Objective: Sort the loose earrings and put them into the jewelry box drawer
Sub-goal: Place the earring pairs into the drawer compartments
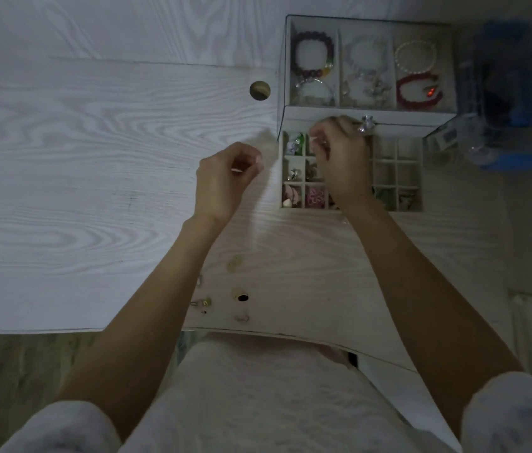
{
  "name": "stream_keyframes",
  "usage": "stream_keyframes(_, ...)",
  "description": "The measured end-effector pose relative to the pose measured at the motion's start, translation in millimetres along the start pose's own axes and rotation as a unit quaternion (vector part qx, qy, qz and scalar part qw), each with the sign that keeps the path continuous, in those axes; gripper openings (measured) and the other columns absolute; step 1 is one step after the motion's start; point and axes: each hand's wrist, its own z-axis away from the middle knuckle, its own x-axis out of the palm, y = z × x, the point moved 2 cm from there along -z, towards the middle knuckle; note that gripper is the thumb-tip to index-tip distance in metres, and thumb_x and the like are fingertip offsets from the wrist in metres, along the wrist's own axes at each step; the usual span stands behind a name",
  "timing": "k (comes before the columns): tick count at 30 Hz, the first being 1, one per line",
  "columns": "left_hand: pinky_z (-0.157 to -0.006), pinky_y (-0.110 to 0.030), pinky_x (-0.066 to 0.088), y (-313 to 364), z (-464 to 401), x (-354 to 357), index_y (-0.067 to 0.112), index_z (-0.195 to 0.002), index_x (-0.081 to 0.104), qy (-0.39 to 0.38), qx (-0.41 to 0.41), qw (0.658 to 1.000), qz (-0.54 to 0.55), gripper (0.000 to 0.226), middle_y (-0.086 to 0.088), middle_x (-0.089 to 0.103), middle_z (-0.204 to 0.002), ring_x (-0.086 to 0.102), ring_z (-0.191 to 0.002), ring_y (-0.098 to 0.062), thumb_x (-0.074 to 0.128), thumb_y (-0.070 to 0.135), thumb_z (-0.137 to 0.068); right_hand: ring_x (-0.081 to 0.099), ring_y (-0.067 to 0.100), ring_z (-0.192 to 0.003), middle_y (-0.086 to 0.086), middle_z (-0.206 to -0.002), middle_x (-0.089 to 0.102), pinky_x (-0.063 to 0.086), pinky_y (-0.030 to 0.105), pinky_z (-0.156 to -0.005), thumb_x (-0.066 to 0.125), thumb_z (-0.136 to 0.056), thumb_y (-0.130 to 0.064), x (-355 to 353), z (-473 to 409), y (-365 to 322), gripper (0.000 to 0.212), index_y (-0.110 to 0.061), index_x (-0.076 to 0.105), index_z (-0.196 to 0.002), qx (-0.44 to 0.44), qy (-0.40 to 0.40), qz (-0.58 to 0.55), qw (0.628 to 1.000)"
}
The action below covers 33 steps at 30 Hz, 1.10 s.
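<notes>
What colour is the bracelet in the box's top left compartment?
Dark purple beads, with a few yellow and clear ones: bracelet, head view.

sleeves (62,426): pale, fuzzy, pushed up | forearms bare

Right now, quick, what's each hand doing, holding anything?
Left hand: fingers curled beside the open drawer, pinching something small; what it is cannot be told.
Right hand: over the drawer, fingers curled; whether it holds an earring cannot be told.
</notes>
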Motion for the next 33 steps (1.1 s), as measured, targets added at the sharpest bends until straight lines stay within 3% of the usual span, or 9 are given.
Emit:
stream_keyframes(2,-0.069,-0.013,0.05,9,-8,10,0.013,-0.087,0.067,-0.003,0.015,1.0,0.001,0.006,0.012,0.063,-0.078,0.06,-0.071,0.003,0.069,0.012,-0.082,0.058,0.027,-0.089,0.015,-0.101,0.06,0.051,0.037,-0.075,0.059,-0.081,0.002,5,0,5,0.012,-0.003,0.062,-0.091,-0.015,-0.028,0.04,0.999)
stream_keyframes(6,-0.071,-0.023,0.054,27,-26,38,0.011,-0.086,0.066,-0.006,0.062,0.998,-0.01,0.011,0.006,0.066,-0.082,0.062,-0.075,-0.006,0.068,0.004,-0.079,0.06,0.03,-0.085,0.019,-0.098,0.061,0.046,0.033,-0.074,0.054,-0.086,-0.001,4,8,10,0.011,0.002,0.063,-0.091,-0.042,-0.024,0.053,0.997)
stream_keyframes(9,-0.068,-0.021,0.052,39,-33,55,0.013,-0.088,0.068,0.003,0.124,0.99,-0.065,0.015,0.0,0.069,-0.084,0.063,-0.076,-0.01,0.067,0.003,-0.077,0.061,0.031,-0.085,0.019,-0.1,0.063,0.052,0.036,-0.074,0.054,-0.085,0.002,-1,20,21,0.016,0.004,0.065,-0.097,-0.031,-0.002,0.083,0.996)
stream_keyframes(12,-0.06,-0.031,0.054,44,-33,71,0.012,-0.089,0.068,0.013,0.173,0.978,-0.115,0.012,-0.005,0.071,-0.082,0.066,-0.07,-0.02,0.066,0.007,-0.078,0.062,0.032,-0.087,0.014,-0.1,0.067,0.052,0.04,-0.074,0.054,-0.084,-0.001,-5,35,27,0.02,-0.001,0.068,-0.099,-0.017,-0.021,0.106,0.994)
stream_keyframes(20,-0.062,-0.032,0.054,34,-30,73,0.011,-0.101,0.067,0.006,0.192,0.97,-0.152,0.019,-0.008,0.072,-0.086,0.068,-0.072,-0.025,0.063,0.008,-0.083,0.062,0.029,-0.09,0.01,-0.104,0.068,0.042,0.033,-0.084,0.054,-0.083,-0.005,-12,46,22,0.022,-0.005,0.068,-0.1,-0.015,-0.022,0.114,0.993)
stream_keyframes(25,-0.069,-0.03,0.038,25,-22,68,0.008,-0.094,0.069,0.004,0.263,0.924,-0.277,0.014,-0.009,0.069,-0.082,0.054,-0.078,-0.031,0.057,0.01,-0.086,0.062,0.029,-0.089,0.009,-0.104,0.068,0.041,0.034,-0.086,0.053,-0.084,-0.005,-12,46,22,0.022,-0.005,0.068,-0.101,-0.018,-0.029,0.12,0.992)
stream_keyframes(28,-0.064,-0.034,0.039,22,-18,70,0.018,-0.095,0.071,0.011,0.279,0.895,-0.347,0.022,-0.001,0.068,-0.084,0.052,-0.08,-0.028,0.051,0.024,-0.09,0.062,0.029,-0.09,0.009,-0.105,0.067,0.034,0.031,-0.084,0.054,-0.084,-0.004,-12,46,22,0.023,-0.005,0.067,-0.102,-0.011,-0.033,0.116,0.993)
stream_keyframes(33,-0.066,-0.035,0.038,24,-18,73,0.022,-0.099,0.069,0.01,0.261,0.889,-0.377,0.02,-0.007,0.062,-0.096,0.039,-0.089,-0.025,0.054,0.027,-0.087,0.062,0.028,-0.091,0.009,-0.105,0.067,0.036,0.032,-0.083,0.054,-0.083,-0.003,-14,47,21,0.024,-0.006,0.067,-0.103,-0.01,-0.033,0.11,0.993)
